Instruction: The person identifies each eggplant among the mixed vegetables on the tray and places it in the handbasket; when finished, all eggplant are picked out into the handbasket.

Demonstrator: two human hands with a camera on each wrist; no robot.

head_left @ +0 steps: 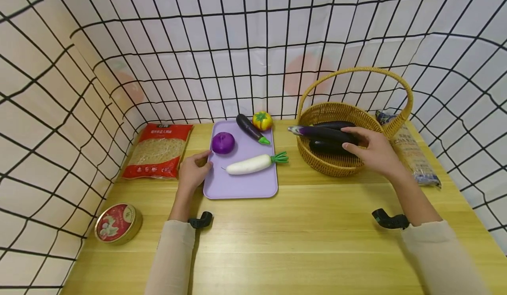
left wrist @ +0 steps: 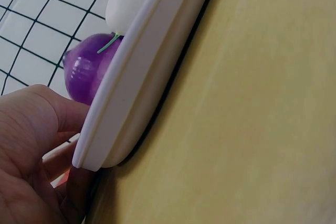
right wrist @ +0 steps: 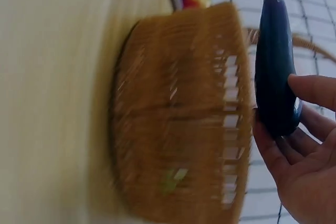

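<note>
My right hand (head_left: 374, 149) grips a long dark eggplant (head_left: 322, 133) by its blunt end, above the wicker basket (head_left: 336, 169). In the right wrist view the eggplant (right wrist: 274, 61) stands clear of the basket's rim, pinched between thumb and fingers. More dark eggplants (head_left: 330, 148) lie inside the basket. My left hand (head_left: 193, 171) holds the left edge of a lilac tray (head_left: 237, 189), with the thumb on its rim (left wrist: 118, 82). On the tray are a purple onion-like vegetable (head_left: 223, 143), a white radish (head_left: 249, 165) with green leaves and a small eggplant (head_left: 250, 127).
A yellow-orange tomato-like vegetable (head_left: 262, 120) sits at the tray's far right corner. At left are a red bag of pasta (head_left: 158, 151) and a round red tin (head_left: 118, 223). Another packet (head_left: 413, 154) lies right of the basket. A black wire grid (head_left: 245, 53) encloses the table.
</note>
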